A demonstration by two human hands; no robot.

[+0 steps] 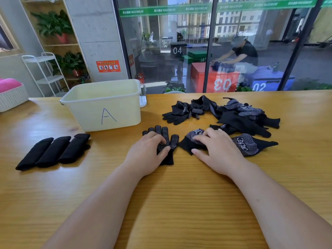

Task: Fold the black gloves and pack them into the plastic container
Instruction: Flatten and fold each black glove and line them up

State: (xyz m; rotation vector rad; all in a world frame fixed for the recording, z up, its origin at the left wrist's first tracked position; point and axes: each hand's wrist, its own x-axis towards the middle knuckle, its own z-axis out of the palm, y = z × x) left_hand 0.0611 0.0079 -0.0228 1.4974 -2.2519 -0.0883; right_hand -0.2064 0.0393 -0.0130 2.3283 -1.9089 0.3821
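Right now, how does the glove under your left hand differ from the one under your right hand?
The left glove lies flat under the left hand, its fingers spread, pointing away; the right glove is bunched under the right hand, its fingers hidden. The left glove's cuff faces the person; the right glove's cuff points toward the left glove. Both are black and dotted.

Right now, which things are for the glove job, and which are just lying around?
For the job: dotted glove, crumpled glove, glove pile, three folded gloves, plastic container marked A.
Lying about: white basket, clear bottle, white rack, potted plants.
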